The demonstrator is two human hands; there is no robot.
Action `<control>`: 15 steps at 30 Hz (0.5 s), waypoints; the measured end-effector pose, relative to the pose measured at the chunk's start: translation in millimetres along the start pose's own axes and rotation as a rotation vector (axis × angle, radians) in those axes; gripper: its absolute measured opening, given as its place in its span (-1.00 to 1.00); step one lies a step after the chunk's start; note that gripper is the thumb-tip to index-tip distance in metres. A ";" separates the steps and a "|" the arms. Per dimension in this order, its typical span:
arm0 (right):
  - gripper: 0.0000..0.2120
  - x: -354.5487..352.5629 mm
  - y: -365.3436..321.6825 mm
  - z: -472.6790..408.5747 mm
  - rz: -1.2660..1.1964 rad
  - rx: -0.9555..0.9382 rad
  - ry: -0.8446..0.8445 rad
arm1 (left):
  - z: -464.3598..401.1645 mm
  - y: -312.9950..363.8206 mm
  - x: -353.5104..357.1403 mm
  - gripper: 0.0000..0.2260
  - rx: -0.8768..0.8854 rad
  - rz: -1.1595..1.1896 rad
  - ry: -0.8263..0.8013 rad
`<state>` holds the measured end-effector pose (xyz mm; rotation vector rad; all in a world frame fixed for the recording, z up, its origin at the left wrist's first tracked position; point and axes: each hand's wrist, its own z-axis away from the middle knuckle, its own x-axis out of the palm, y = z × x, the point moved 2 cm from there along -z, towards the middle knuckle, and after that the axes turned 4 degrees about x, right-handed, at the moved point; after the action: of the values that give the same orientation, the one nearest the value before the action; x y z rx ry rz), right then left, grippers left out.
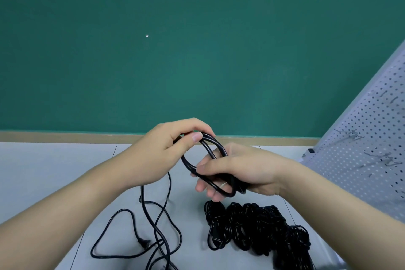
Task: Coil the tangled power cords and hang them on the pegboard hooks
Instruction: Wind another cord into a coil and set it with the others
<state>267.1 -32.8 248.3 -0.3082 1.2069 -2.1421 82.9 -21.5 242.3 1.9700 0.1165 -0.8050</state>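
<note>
Black power cord [205,161] runs in a small coil between both hands, held up above the pale grey table [43,171]. The left hand [162,153] pinches the top of the loops between thumb and curled fingers; the right hand [238,173] has its fingers wrapped round the bottom of the same loops, thumb over the front. Only a few turns are formed. The rest of this cord hangs from under the left hand and sprawls on the table in loose, crossing loops [153,232], with a plug [143,243] lying among them. To the right, below the right hand, sits a heap of other black cords [260,234], some of them apparently bundled. The white pegboard [372,138] leans at the right edge, its wire hooks [350,136] bare of any cords as far as can be seen.

Main risk, as I judge it: the slack crosses itself in several places, so pulling more length into the coil could tighten a crossing into a knot or drag the plug into a loop. The turns already made could also spring apart if either hand shifts its hold, since stiff cord tends to uncoil. The trailing end lies close to the heap and might snag on it.
</note>
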 end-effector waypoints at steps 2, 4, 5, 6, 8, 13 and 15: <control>-0.89 5.0 -1.7 2.1 0.008 0.029 -0.038 | 0.6 2.2 3.5 -0.77 0.013 -0.018 -0.019; -0.88 9.9 -3.3 2.3 -0.002 0.039 -0.056 | 0.0 5.0 6.3 -0.77 0.034 -0.038 -0.012; -0.85 11.8 -3.5 1.2 -0.013 0.034 -0.051 | -0.7 5.1 6.3 -0.76 0.048 -0.048 0.006; -0.83 13.6 -3.8 -0.5 -0.027 0.022 -0.033 | -1.4 4.6 5.6 -0.75 0.062 -0.057 0.030; -0.85 16.0 -1.5 -5.9 -0.032 -0.001 0.000 | -2.1 4.5 3.7 -0.75 0.095 -0.075 0.072; -0.86 20.4 -1.4 -3.3 0.025 0.004 -0.095 | -2.2 2.0 0.3 -0.79 0.088 -0.066 0.054; -0.78 18.1 -5.0 0.5 -0.022 -0.033 -0.152 | -2.6 -3.4 -3.4 -0.74 0.024 0.059 0.014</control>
<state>251.4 -42.9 250.8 -0.4918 1.1567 -2.0780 80.2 -16.8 242.6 1.9929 0.0569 -0.7571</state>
